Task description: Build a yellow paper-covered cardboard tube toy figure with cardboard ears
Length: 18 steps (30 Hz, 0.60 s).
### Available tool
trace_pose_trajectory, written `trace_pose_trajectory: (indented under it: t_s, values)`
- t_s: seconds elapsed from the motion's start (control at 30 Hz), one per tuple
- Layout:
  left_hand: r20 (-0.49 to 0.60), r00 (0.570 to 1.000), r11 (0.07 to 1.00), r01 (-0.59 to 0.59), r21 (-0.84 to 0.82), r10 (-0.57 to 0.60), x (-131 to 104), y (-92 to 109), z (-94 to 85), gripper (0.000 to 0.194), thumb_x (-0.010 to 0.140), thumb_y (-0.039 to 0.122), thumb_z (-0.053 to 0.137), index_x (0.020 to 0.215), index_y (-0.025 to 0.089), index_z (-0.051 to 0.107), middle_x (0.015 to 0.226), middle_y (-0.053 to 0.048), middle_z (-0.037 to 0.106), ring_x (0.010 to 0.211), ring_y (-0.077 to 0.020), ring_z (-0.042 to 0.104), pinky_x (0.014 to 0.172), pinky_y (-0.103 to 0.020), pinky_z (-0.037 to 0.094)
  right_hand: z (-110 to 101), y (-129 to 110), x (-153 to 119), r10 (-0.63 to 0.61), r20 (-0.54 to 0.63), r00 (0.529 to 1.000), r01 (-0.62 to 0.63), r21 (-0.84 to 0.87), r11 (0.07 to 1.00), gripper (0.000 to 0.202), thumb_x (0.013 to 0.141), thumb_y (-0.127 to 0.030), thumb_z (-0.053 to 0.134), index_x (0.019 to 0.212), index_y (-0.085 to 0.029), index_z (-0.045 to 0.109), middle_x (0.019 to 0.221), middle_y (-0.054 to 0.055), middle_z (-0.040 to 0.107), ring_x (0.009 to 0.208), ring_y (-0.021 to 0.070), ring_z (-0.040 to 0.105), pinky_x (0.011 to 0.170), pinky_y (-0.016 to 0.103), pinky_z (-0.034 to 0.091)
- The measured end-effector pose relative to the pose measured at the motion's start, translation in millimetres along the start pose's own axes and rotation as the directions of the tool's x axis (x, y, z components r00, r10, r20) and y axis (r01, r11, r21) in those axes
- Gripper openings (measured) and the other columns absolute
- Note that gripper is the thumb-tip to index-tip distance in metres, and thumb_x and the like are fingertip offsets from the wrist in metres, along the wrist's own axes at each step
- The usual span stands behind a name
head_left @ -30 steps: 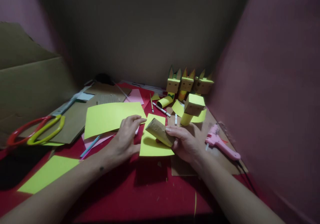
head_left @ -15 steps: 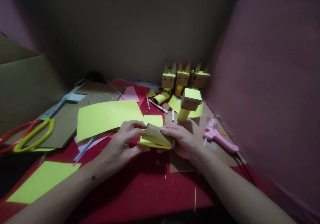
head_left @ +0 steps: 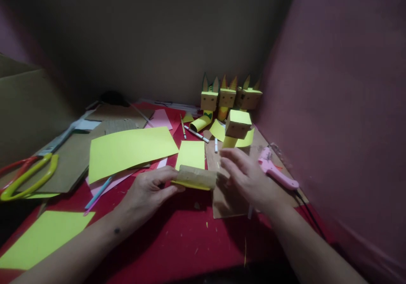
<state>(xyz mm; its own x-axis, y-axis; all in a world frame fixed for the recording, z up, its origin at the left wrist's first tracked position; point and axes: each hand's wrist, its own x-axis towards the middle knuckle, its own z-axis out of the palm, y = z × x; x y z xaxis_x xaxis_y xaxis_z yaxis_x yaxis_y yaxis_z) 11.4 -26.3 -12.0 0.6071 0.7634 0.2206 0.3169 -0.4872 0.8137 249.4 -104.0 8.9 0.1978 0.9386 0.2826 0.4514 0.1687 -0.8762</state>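
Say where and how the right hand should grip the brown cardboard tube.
Probably pinch the brown cardboard tube at its right end, coming from the right: it runs crosswise, the left hand holds its left end, leaving the other free near the open right hand.

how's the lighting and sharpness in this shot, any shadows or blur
Head view: dim overall, with the back wall dark grey; head view: a shadow falls on the cardboard sheet below the right hand; head view: that hand looks softly blurred, and the pink glue gun's markings are unreadable.
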Motion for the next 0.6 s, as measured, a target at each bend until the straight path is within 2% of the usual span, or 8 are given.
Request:
trace_pose_trajectory:
  t_s: [0.07, 0.13, 0.2, 0.27, 0.33, 0.47, 0.53, 0.6]
  values:
    - [0.013, 1.000, 1.000, 0.024, 0.014, -0.025, 0.6, -1.9, 0.8, 0.016, 0.081, 0.027, 0.069, 0.093, 0.024, 0.079, 0.095, -0.003, 0.079, 0.088, -0.0222, 0.072, 0.078, -0.032, 0.055, -22.9, 7.0, -13.8, -0.105, -0.131, 0.986, 0.080, -0.185, 0.980, 0.022, 0.096, -0.030, 0.052, 0.109, -0.025, 0.069, 0.107, 0.009, 0.070, 0.095, 0.0257, 0.066, 0.073, 0.041, 0.057]
    - [0.057, 0.996, 0.997, 0.074, -0.017, -0.073, 1.4, -3.8, 2.0, 0.018, 0.080, 0.025, 0.068, 0.094, 0.024, 0.078, 0.096, -0.004, 0.079, 0.091, -0.0236, 0.072, 0.081, -0.035, 0.055, -46.1, 23.7, -28.4, -0.212, -0.233, 0.949, 0.097, -0.424, 0.900, 0.027, 0.095, -0.026, 0.049, 0.116, -0.022, 0.066, 0.120, 0.013, 0.067, 0.104, 0.0296, 0.064, 0.081, 0.047, 0.056]
    - [0.126, 0.984, 0.985, 0.138, -0.102, -0.125, 2.6, -4.1, 3.0, 0.022, 0.078, 0.025, 0.069, 0.098, 0.024, 0.077, 0.099, -0.005, 0.078, 0.095, -0.0253, 0.071, 0.085, -0.038, 0.055, -65.6, 45.5, -40.7, -0.277, -0.218, 0.936, 0.053, -0.691, 0.721, 0.035, 0.089, -0.025, 0.050, 0.118, -0.015, 0.064, 0.122, 0.020, 0.065, 0.113, 0.0380, 0.059, 0.092, 0.058, 0.050]
    - [0.191, 0.962, 0.958, 0.229, -0.171, -0.196, 3.9, -2.6, 2.7, 0.025, 0.074, 0.025, 0.073, 0.099, 0.023, 0.076, 0.102, -0.006, 0.078, 0.098, -0.0270, 0.071, 0.089, -0.040, 0.055, -78.2, 65.8, -49.1, -0.212, -0.151, 0.965, -0.002, -0.818, 0.575, 0.041, 0.086, -0.022, 0.047, 0.122, -0.009, 0.061, 0.119, 0.023, 0.066, 0.111, 0.0404, 0.058, 0.093, 0.061, 0.049]
    - [0.251, 0.927, 0.918, 0.335, -0.212, -0.280, 5.2, 0.3, 0.4, 0.030, 0.071, 0.025, 0.078, 0.100, 0.022, 0.075, 0.105, -0.006, 0.077, 0.101, -0.0275, 0.070, 0.091, -0.039, 0.054, -83.3, 79.6, -52.5, -0.115, -0.151, 0.982, -0.077, -0.871, 0.485, 0.044, 0.085, -0.019, 0.044, 0.125, -0.008, 0.059, 0.112, 0.023, 0.067, 0.103, 0.0395, 0.061, 0.087, 0.059, 0.051]
    - [0.411, 0.857, 0.812, 0.464, -0.354, -0.310, 6.1, 6.4, -8.0, 0.053, 0.068, 0.024, 0.081, 0.119, 0.022, 0.069, 0.111, -0.005, 0.074, 0.100, -0.0244, 0.067, 0.081, -0.030, 0.054, -81.5, 88.3, -46.8, -0.063, -0.154, 0.986, -0.108, -0.881, 0.460, 0.054, 0.084, -0.013, 0.044, 0.136, -0.002, 0.050, 0.113, 0.024, 0.066, 0.100, 0.0366, 0.062, 0.086, 0.053, 0.054]
    - [0.422, 0.850, 0.801, 0.476, -0.362, -0.315, 6.0, 8.8, -10.9, 0.056, 0.071, 0.025, 0.078, 0.126, 0.023, 0.065, 0.104, -0.004, 0.073, 0.088, -0.0206, 0.067, 0.068, -0.025, 0.051, -79.6, 88.6, -41.8, -0.051, -0.180, 0.982, -0.139, -0.883, 0.448, 0.059, 0.083, -0.010, 0.043, 0.141, -0.002, 0.047, 0.109, 0.023, 0.066, 0.097, 0.0358, 0.063, 0.086, 0.051, 0.054]
    - [0.375, 0.853, 0.825, 0.481, -0.297, -0.363, 5.8, 10.5, -10.9, 0.050, 0.075, 0.030, 0.073, 0.123, 0.020, 0.066, 0.089, -0.002, 0.071, 0.070, -0.0154, 0.062, 0.059, -0.024, 0.046, -78.4, 88.6, -38.6, -0.028, -0.205, 0.978, -0.173, -0.883, 0.436, 0.060, 0.082, -0.011, 0.044, 0.141, -0.002, 0.049, 0.104, 0.021, 0.065, 0.095, 0.0357, 0.063, 0.085, 0.051, 0.054]
